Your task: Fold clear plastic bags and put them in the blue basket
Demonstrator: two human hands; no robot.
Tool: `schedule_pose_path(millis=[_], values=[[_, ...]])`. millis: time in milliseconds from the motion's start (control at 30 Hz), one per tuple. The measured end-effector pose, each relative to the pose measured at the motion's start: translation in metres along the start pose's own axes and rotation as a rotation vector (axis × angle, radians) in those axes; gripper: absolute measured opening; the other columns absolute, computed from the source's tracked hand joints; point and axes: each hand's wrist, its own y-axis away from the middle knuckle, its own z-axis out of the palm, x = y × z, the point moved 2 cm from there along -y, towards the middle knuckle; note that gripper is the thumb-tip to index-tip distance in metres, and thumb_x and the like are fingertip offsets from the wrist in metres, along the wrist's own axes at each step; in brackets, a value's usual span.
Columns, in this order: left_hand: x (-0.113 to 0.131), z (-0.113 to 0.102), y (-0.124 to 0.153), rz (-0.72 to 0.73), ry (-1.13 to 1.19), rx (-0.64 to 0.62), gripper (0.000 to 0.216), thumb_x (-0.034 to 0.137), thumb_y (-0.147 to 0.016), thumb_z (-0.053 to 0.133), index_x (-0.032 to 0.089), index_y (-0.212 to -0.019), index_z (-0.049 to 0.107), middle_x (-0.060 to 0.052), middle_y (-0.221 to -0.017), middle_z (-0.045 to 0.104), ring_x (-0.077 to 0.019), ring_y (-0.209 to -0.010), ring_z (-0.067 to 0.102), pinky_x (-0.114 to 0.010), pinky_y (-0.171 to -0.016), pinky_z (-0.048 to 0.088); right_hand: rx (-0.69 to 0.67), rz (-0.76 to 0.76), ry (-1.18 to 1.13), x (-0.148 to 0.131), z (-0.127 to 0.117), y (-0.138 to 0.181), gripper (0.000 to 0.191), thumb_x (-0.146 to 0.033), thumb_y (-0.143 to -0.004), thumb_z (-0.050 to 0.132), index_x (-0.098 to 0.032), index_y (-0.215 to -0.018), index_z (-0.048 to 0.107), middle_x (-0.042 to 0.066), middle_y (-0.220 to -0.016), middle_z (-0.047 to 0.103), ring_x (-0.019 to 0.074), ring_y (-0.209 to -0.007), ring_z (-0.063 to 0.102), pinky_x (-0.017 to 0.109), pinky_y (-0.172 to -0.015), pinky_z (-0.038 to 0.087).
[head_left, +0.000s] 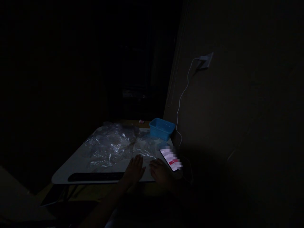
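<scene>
**Both palms down before loose film, in near darkness**

The left hand (135,171) and right hand (158,170) are laid palm down near the close edge of the tabletop (67,165), with a narrow gap left between them. No closed grip is formed: the fingers are extended, and nothing is seen to be held. The film (115,141) is spread in a crumpled heap from 10 to 12 o'clock of the hands; whether it is touched by the fingertips cannot be told.

For good handling, light and even pressure from flat fingers is advised, since such thin film is judged likely to cling, slide and fold on itself. A loose edge is best found by touch, as edges are poorly shown in this light. The phone (170,160), lit and lying at 2 o'clock of the right hand, should be given room, since it could be nudged by a wide sweep.

The tabletop is pale, with rounded corners, and is carried on dark legs (66,193). A black slot (95,176) is set along its near edge, at 9 o'clock of the left hand. At 12 o'clock of the right hand, a blue tub (158,132) is stood at the far corner. The wall (228,104) is seen at 2 o'clock, where a white cord (180,101) is hung from a socket (206,60). Most of the room is lost in shadow.
</scene>
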Motion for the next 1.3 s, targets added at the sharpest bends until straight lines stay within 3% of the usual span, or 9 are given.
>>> schedule_pose_path(millis=[200, 500, 600, 733, 933, 1300], values=[[0.004, -0.008, 0.003, -0.003, -0.09, -0.077, 0.053, 0.037, -0.084, 0.027, 0.004, -0.122, 0.04, -0.019, -0.13, 0.034, -0.0299, -0.121, 0.029, -0.044, -0.096, 0.026, 0.034, -0.042, -0.044, 0.015, 0.0, -0.019, 0.033, -0.016, -0.082, 0.035, -0.014, -0.11, 0.053, 0.009, -0.116, 0.053, 0.016, -0.109, 0.045, 0.03, -0.094, 0.033], [0.008, -0.013, 0.014, 0.03, -0.234, -0.114, 0.054, 0.04, -0.086, 0.02, 0.006, -0.125, 0.037, -0.016, -0.131, 0.034, -0.0254, -0.122, 0.029, -0.039, -0.098, 0.025, -0.032, -0.009, 0.185, 0.022, 0.011, -0.029, 0.029, -0.019, -0.085, 0.033, -0.015, -0.101, 0.056, 0.009, -0.111, 0.056, 0.0174, -0.108, 0.045, 0.039, -0.098, 0.021], [0.008, -0.014, 0.015, 0.031, -0.247, -0.128, 0.055, 0.041, -0.086, 0.019, 0.006, -0.125, 0.037, -0.016, -0.131, 0.033, -0.0257, -0.122, 0.029, -0.04, -0.098, 0.025, -0.018, -0.101, 0.151, 0.018, 0.01, -0.033, 0.03, -0.018, -0.083, 0.035, -0.016, -0.106, 0.053, 0.007, -0.115, 0.054, 0.0149, -0.11, 0.043, 0.035, -0.099, 0.019], [0.01, -0.017, 0.018, 0.032, -0.251, -0.147, 0.055, 0.041, -0.087, 0.019, 0.006, -0.125, 0.037, -0.016, -0.131, 0.034, -0.0255, -0.122, 0.029, -0.039, -0.098, 0.026, -0.104, -0.175, 0.157, 0.013, 0.016, -0.043, 0.032, -0.016, -0.08, 0.036, -0.016, -0.107, 0.053, 0.007, -0.117, 0.053, 0.014, -0.112, 0.041, 0.032, -0.098, 0.022], [0.011, -0.017, 0.02, 0.03, -0.247, -0.13, 0.054, 0.04, -0.087, 0.02, 0.007, -0.125, 0.037, -0.015, -0.131, 0.034, -0.025, -0.122, 0.029, -0.039, -0.098, 0.026, -0.169, -0.12, 0.207, 0.022, 0.027, -0.066, 0.035, -0.016, -0.078, 0.037, -0.014, -0.109, 0.054, 0.01, -0.12, 0.05, 0.0176, -0.113, 0.041, 0.035, -0.096, 0.025], [0.009, -0.015, 0.023, 0.051, -0.251, -0.098, 0.054, 0.041, -0.086, 0.02, 0.006, -0.124, 0.038, -0.017, -0.13, 0.035, -0.0267, -0.121, 0.03, -0.04, -0.097, 0.029, -0.145, 0.004, 0.19, 0.04, 0.033, -0.096, 0.04, -0.012, -0.076, 0.034, -0.015, -0.113, 0.05, 0.008, -0.123, 0.047, 0.0154, -0.113, 0.04, 0.031, -0.093, 0.026]])
